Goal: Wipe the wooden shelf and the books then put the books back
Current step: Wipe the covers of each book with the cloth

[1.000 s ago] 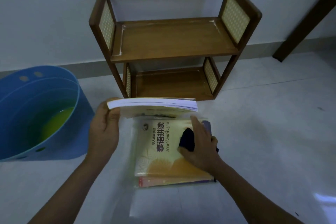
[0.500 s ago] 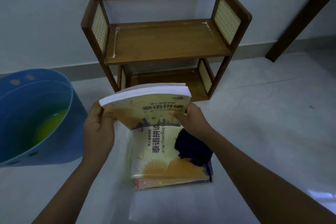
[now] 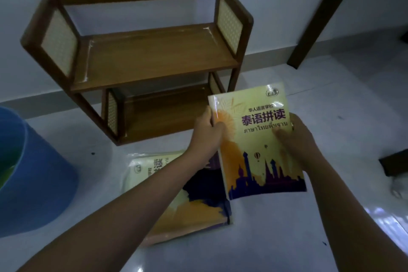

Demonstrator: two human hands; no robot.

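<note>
Gripping the yellow paperback (image 3: 256, 141) at right of centre, the left hand (image 3: 206, 137) pinches its spine edge and the right hand (image 3: 295, 139) its far edge, cover up, likely for wiping. A dark cloth (image 3: 205, 185) waits on the book stack (image 3: 176, 212) below the bare wooden shelf (image 3: 141, 59).

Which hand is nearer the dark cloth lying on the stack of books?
Left. The left hand grips the held book's spine edge, just above the dark cloth. The right hand holds the opposite edge, farther right, with the book between.
</note>
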